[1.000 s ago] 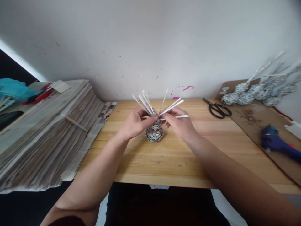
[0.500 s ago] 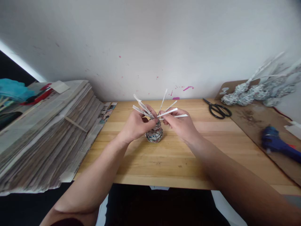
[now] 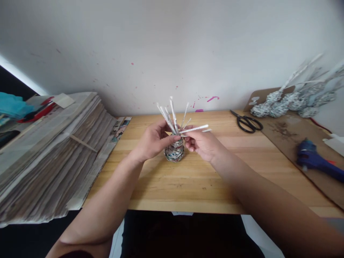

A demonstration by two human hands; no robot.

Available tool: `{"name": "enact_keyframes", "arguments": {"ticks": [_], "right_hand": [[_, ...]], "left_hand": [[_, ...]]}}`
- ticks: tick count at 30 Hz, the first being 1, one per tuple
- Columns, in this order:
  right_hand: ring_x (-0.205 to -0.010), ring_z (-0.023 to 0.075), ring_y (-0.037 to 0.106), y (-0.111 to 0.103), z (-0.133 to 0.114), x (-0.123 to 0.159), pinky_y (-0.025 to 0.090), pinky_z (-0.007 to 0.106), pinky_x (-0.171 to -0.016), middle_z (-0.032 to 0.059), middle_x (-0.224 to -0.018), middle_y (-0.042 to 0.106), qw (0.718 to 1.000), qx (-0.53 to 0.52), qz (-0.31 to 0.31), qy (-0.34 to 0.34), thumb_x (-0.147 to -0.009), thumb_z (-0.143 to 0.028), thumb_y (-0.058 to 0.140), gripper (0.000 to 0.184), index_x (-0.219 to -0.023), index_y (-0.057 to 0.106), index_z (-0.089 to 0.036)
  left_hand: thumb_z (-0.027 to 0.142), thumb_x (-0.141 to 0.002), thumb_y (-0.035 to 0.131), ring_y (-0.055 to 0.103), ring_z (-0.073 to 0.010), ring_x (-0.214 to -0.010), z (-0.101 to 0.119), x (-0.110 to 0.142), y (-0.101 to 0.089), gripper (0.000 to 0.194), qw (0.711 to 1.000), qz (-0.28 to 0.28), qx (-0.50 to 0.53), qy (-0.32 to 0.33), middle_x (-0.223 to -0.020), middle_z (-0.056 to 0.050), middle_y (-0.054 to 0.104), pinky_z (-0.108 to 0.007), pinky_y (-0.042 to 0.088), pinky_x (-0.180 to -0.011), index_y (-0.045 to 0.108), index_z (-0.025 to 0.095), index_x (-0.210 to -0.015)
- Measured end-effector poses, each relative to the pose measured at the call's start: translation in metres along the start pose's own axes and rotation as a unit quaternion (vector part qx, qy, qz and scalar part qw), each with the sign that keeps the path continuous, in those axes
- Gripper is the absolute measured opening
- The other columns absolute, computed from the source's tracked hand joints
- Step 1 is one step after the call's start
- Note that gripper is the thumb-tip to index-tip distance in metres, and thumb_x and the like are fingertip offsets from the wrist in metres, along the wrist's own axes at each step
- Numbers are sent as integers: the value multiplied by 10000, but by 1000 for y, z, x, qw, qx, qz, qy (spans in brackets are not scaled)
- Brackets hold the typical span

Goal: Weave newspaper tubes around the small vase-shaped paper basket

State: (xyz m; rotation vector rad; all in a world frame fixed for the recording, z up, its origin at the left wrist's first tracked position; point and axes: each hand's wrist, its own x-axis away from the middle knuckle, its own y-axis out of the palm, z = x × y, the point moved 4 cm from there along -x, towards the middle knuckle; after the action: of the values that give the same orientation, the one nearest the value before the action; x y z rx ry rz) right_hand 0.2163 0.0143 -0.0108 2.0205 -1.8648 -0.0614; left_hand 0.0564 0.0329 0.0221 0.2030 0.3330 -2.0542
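A small vessel woven from rolled newspaper [image 3: 174,152] stands upright on the wooden tabletop [image 3: 166,186]. Several rolled paper strips [image 3: 173,114] spread up and outward from its narrow neck. My left hand [image 3: 153,140] is closed around the left of the neck, its thumb pressed on the front. On the other side, my right hand [image 3: 200,141] pinches at a paper strip [image 3: 195,128] that sticks out to the right. The right fingertips are partly hidden behind the strips and the neck.
Black scissors [image 3: 247,122] lie at the back right. Beyond them, several woven paper pieces [image 3: 274,104] rest near a brown board [image 3: 285,150]. A blue glue gun [image 3: 317,159] lies at the right. A tall stack of newspapers [image 3: 51,157] occupies the left, bordering the wall [image 3: 166,43].
The paper strips on the left now stand more upright and closer together. My right hand has shifted slightly left and lower at the neck; my left hand keeps its hold.
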Motion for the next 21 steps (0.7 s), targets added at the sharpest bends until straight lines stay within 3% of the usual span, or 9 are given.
{"name": "enact_keyframes", "arguments": {"ticks": [5, 10, 14, 21], "right_hand": [[-461, 73, 448, 2, 1, 1, 260, 207, -398, -44, -535, 543, 1000, -13, -19, -5, -706, -255, 753, 189, -639, 581, -215], [-469, 81, 441, 1, 1, 1, 277, 222, -417, -37, -531, 546, 1000, -13, -18, -10, -702, -241, 736, 120, -674, 624, -207], [-461, 87, 465, 0, 3, 1, 269, 230, -409, -40, -548, 546, 1000, -16, -4, -1, -698, -241, 718, 91, -701, 634, -207], [-450, 73, 465, 2, 4, 0, 265, 221, -411, -50, -549, 532, 1000, -16, 12, -7, -721, -244, 717, 123, -678, 611, -198]], "left_hand": [[283, -687, 935, 698, -213, -1019, 0, 0, -10, 646, 999, -21, -49, -7, -1139, -103, 740, -267, 553, -716, 657, 153, -1256], [257, -726, 917, 711, -205, -1026, 0, 0, -13, 530, 993, -44, -109, 20, -1095, -84, 768, -258, 542, -747, 699, 171, -1201], [268, -772, 871, 728, -207, -996, 1, 1, -14, 388, 993, -25, -117, -9, -1047, -86, 778, -222, 490, -628, 702, 158, -1104], [318, -769, 865, 723, -242, -1084, 4, 4, -4, 435, 993, 2, -106, -51, -1138, -115, 778, -267, 558, -725, 688, 154, -1130]]}}
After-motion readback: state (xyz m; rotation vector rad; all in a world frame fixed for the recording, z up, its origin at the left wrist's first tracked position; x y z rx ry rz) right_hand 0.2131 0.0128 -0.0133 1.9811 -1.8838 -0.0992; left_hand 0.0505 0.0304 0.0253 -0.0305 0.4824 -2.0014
